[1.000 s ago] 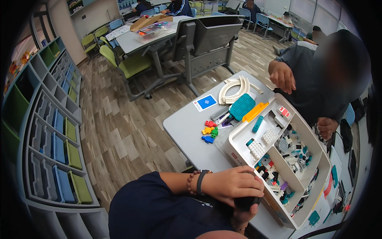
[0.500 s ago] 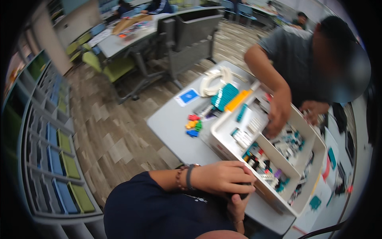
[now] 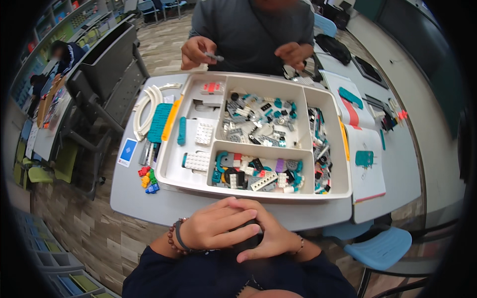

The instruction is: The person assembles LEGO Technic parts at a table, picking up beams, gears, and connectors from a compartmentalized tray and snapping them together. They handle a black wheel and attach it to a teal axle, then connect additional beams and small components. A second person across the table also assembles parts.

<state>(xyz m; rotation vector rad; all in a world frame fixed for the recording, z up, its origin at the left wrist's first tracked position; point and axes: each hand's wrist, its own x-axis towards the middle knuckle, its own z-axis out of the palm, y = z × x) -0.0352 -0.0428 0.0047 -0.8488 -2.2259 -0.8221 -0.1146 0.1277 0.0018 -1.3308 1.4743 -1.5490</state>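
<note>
Close by table edge (image 3: 318, 221), hands (image 3: 211, 227) (image 3: 272, 233), black object (image 3: 247, 242)

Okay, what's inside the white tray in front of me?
The white tray holds loose small pieces, white studded blocks and a teal bar. Whatever lies beneath the loose pieces is covered.

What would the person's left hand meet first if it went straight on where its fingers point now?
Most likely the right hand, just to the right of the left hand; they may be touching, but depth is unclear.
</note>
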